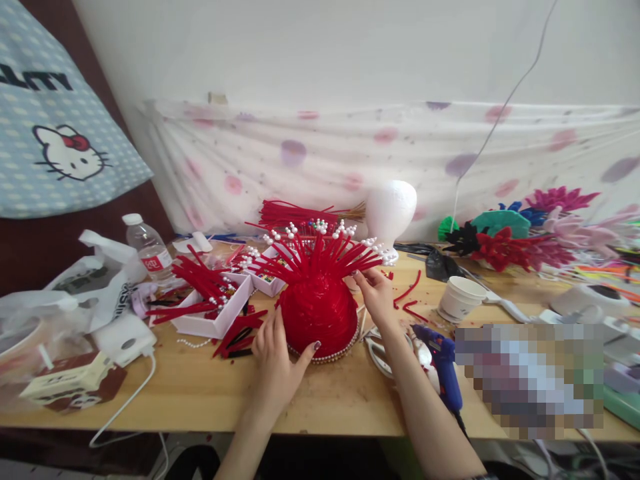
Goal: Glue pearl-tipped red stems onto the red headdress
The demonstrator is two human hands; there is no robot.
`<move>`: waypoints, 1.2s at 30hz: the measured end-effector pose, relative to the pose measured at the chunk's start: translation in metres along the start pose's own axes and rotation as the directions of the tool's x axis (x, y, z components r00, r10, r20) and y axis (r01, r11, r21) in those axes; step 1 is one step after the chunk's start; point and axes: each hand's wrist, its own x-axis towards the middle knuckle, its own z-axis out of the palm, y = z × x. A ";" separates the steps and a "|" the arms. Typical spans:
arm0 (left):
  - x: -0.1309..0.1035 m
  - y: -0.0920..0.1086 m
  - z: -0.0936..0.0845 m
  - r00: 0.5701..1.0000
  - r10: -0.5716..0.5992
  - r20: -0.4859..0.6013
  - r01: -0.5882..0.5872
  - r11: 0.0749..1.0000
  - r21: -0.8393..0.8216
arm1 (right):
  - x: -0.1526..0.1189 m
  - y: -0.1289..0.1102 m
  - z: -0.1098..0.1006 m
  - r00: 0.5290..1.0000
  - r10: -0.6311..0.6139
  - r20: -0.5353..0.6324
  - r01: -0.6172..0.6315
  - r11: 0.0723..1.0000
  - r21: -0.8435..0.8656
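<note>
A dome-shaped red headdress (320, 313) sits on the table, with a strand of pearl beads (330, 359) round its lower edge. Red chenille stems (320, 257) fan out from its top, tipped with clusters of white beads (345, 230). My left hand (280, 353) grips the dome's left side, thumb at the front rim. At the right end of the fan, my right hand (375, 293) pinches a red stem; its fingertips partly hide the spot. Below my right forearm lie white-handled scissors (377, 357) and a blue glue gun (445, 367).
Left of the dome stands a white box (215, 323) of red stems and beads. A plastic bottle (150, 250) and white bags (95, 287) are farther left. Behind are a white foam head (391, 217) and a stem bundle (300, 213). A paper cup (460, 299) and fabric flowers (505, 247) stand right.
</note>
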 end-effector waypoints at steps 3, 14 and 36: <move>0.000 0.001 0.000 1.000 -0.006 0.008 0.006 1.000 0.011 | 0.000 0.001 0.000 1.000 0.003 0.002 -0.003 1.000 0.000; 0.000 0.002 -0.004 0.998 -0.050 0.048 0.052 0.998 -0.035 | 0.000 0.002 -0.001 1.000 -0.006 0.008 0.006 1.000 -0.015; 0.005 -0.001 -0.009 1.000 -0.030 -0.007 0.029 0.990 -0.139 | 0.000 -0.001 0.000 1.000 -0.013 -0.001 0.013 1.000 -0.021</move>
